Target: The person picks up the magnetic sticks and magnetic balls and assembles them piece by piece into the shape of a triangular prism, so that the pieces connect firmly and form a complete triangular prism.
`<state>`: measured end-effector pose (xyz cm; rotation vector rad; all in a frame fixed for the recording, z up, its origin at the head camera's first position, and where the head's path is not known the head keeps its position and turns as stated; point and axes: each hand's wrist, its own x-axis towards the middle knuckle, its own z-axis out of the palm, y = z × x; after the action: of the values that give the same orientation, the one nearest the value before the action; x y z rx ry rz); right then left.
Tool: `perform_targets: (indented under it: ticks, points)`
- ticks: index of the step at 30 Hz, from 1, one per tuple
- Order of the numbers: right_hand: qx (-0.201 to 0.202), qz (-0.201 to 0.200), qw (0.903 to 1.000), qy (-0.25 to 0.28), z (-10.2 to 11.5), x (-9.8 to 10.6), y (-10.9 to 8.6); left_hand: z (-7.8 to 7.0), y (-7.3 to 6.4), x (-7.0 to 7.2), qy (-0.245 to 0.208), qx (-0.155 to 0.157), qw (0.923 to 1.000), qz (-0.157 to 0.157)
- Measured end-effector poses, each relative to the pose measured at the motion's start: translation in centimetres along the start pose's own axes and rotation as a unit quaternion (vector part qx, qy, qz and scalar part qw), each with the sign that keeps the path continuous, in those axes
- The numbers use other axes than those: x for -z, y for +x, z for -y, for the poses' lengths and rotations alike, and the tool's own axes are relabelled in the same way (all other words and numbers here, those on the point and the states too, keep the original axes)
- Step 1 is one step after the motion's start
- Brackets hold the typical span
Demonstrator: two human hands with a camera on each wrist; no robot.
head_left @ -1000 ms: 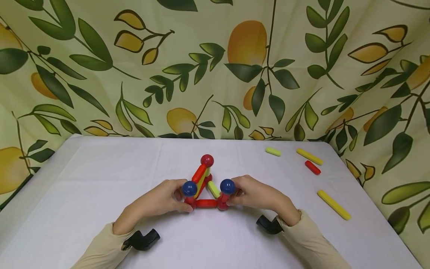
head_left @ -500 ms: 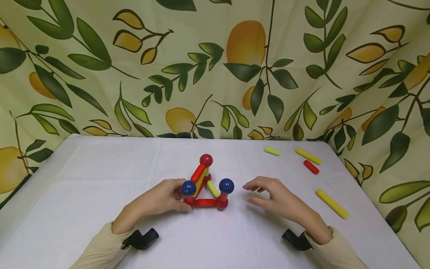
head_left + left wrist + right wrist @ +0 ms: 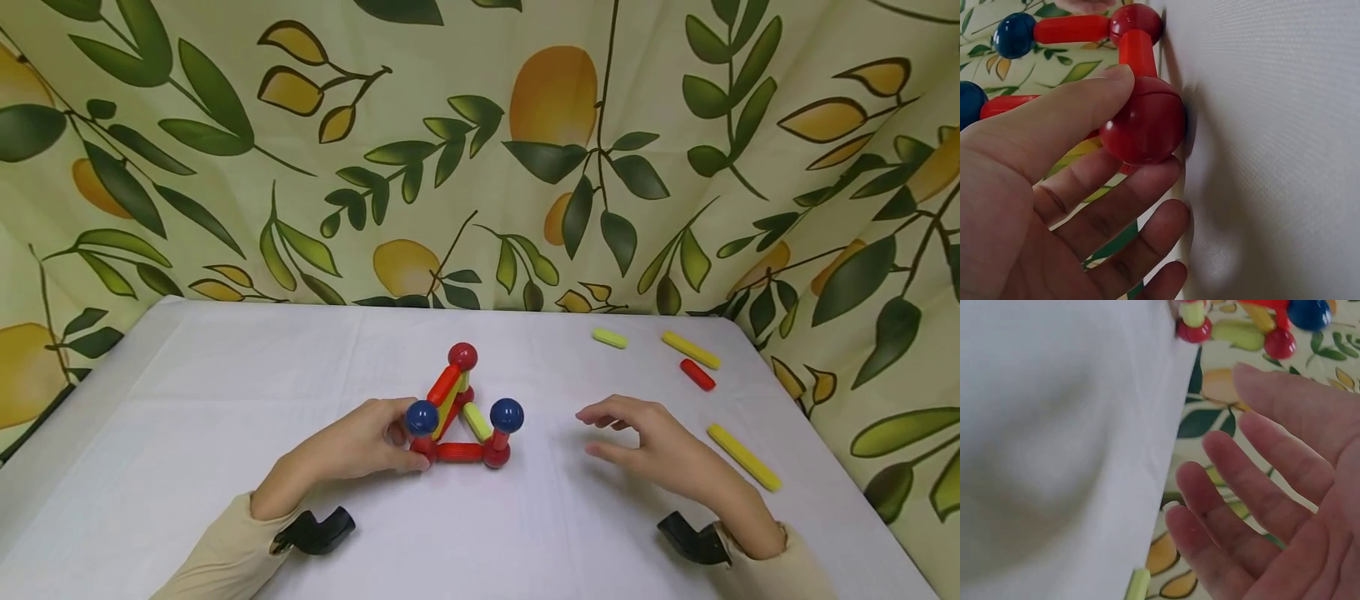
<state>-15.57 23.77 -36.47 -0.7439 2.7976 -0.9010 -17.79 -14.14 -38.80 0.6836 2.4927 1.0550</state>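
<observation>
A small frame of magnetic rods and balls stands mid-table in the head view. Two blue balls (image 3: 507, 415) top its upright red rods at the front, and a red ball (image 3: 462, 356) is its highest point at the back. A red rod (image 3: 460, 452) joins the two front bottom balls. My left hand (image 3: 363, 437) pinches the left bottom red ball (image 3: 1144, 125) between thumb and fingers, low over the white cloth. To the right of the frame, my right hand (image 3: 645, 433) hovers apart from it, fingers spread and holding nothing in the right wrist view.
Loose rods lie on the right side of the white-covered table (image 3: 225, 358): a short pale green rod (image 3: 610, 338), a long yellow rod (image 3: 691, 349), a short red rod (image 3: 697, 375) and a nearer yellow rod (image 3: 744, 457). A patterned curtain (image 3: 480, 167) hangs behind.
My right hand has let go of the frame's right front post and moved away to the right. My left hand keeps its hold, and the frame stays in place.
</observation>
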Motion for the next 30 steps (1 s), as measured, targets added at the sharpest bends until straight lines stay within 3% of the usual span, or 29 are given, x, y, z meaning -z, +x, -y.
perform_targets:
  ticks: [9, 16, 25, 30]
  points:
    - [-0.001, -0.002, 0.9998, -0.02, -1.7, 2.2, -1.1, 0.1, 0.0, 0.5, 0.012, 0.006, 0.9998, -0.014]
    - [-0.024, -0.008, 0.9992, -0.03, -4.1, 4.1, -2.1, 0.2, 0.0, 0.5, 0.008, 0.011, 0.9998, -0.013]
    - [-0.05, 0.035, 0.9972, -0.044, -7.0, 5.1, -3.1, 0.3, 0.0, 0.5, 0.005, 0.014, 0.9998, -0.011]
    - [-0.081, 0.034, 0.9942, -0.063, -8.3, 5.5, -3.4, 0.4, 0.0, 0.4, 0.009, 0.017, 0.9998, -0.008]
